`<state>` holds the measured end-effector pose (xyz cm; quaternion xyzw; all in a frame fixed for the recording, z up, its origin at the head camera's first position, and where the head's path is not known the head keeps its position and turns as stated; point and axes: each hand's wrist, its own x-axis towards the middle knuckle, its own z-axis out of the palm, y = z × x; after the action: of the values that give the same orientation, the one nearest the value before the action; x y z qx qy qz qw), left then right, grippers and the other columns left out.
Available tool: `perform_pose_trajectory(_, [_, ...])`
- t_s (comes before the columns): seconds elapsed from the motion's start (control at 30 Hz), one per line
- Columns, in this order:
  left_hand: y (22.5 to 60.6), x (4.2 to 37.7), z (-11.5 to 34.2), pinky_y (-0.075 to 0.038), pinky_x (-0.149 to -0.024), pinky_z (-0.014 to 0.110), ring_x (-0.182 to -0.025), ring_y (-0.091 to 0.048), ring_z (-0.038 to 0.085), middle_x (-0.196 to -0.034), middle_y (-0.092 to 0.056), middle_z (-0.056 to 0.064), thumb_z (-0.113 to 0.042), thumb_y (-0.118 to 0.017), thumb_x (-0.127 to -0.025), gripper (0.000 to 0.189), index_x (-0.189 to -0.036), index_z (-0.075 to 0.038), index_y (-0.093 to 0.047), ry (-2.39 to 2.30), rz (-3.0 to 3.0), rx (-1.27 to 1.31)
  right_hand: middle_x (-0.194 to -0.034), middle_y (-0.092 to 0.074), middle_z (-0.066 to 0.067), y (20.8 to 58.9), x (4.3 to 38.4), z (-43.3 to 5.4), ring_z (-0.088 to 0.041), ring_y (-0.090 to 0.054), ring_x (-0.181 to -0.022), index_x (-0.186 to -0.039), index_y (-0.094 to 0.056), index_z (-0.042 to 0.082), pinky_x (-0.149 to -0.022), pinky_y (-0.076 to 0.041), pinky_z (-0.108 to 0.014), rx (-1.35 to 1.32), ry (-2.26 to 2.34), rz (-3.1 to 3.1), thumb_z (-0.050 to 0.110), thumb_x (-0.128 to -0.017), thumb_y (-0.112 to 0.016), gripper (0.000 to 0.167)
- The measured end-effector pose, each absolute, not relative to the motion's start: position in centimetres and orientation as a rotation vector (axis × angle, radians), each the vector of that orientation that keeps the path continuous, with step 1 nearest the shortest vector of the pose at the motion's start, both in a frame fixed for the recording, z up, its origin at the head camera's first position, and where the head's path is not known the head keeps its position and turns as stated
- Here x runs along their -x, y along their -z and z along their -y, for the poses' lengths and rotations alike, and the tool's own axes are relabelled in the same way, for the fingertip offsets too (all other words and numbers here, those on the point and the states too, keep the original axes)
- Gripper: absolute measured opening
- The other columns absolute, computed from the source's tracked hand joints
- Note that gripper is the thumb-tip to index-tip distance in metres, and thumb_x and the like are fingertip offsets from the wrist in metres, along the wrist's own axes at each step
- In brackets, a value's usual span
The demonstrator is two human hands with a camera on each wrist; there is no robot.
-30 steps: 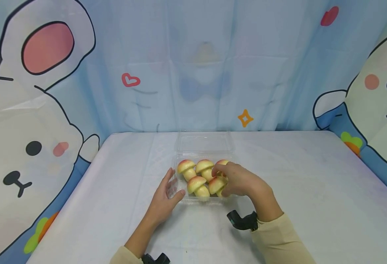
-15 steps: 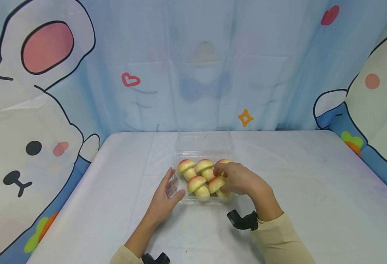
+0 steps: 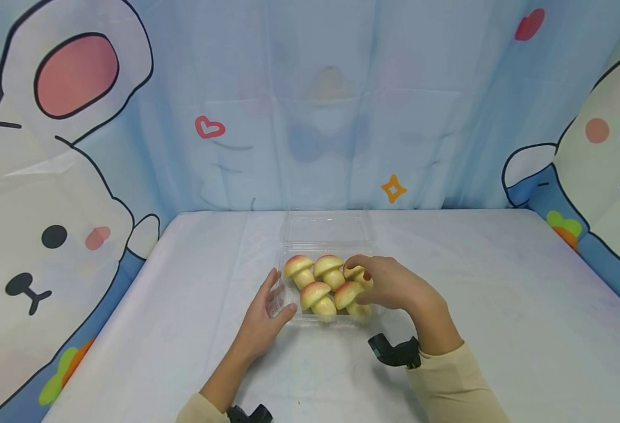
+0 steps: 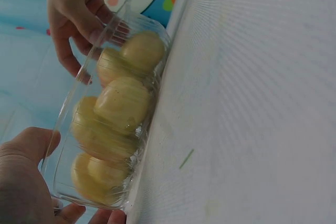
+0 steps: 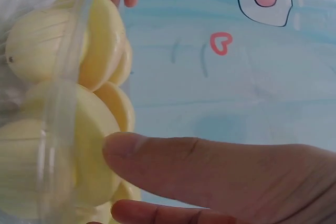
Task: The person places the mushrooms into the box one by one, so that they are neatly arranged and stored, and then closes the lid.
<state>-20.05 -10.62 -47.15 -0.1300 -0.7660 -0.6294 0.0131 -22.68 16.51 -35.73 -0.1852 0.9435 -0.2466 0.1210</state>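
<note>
A clear plastic box with its lid folded back lies on the white table. Several yellow, red-topped mushroom-shaped pieces sit inside in two rows. My left hand holds the box's left end, thumb at the front wall and fingers along the side; the left wrist view shows the thumb near the rim and fingertips low at the end. My right hand is over the right end with fingers apart, gripping nothing. Its thumb is beside a front mushroom-shaped piece; whether they touch I cannot tell.
A white cloth covers the table. Behind it hangs a blue curtain printed with cartoon animals. Black wrist cameras are strapped to both forearms.
My right hand has shifted slightly right and its fingers have spread, revealing more of the back right mushroom-shaped piece. My left hand and the box stay put.
</note>
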Motion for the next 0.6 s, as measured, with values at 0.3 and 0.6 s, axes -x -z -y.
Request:
perform_pose_trajectory(0.3, [47.1,20.0,10.6,-0.033,-0.124,0.055,-0.154,-0.033,0.041,-0.172,-0.022,0.015,-0.014,-0.067,-0.099,0.086,-0.166,-0.006,-0.014,1.966,2.394,0.402,-0.119,-0.066,-0.020,35.0,22.9,-17.8,-0.025,-0.066,-0.092,-0.137,-0.060,0.008,-0.072,-0.055,-0.035,0.537,0.808,-2.827,0.023,-0.095,-0.070,0.046])
perform_pose_trajectory(0.6, [47.1,20.1,10.6,-0.033,-0.124,0.055,-0.153,-0.033,0.043,-0.171,-0.021,0.017,-0.014,-0.067,-0.100,0.086,-0.165,-0.004,-0.014,1.961,2.387,0.422,-0.126,-0.067,-0.020,35.1,23.4,-19.7,-0.037,-0.068,-0.113,-0.138,-0.060,0.009,-0.083,-0.060,-0.047,0.457,0.939,-2.936,0.031,-0.101,-0.065,0.043])
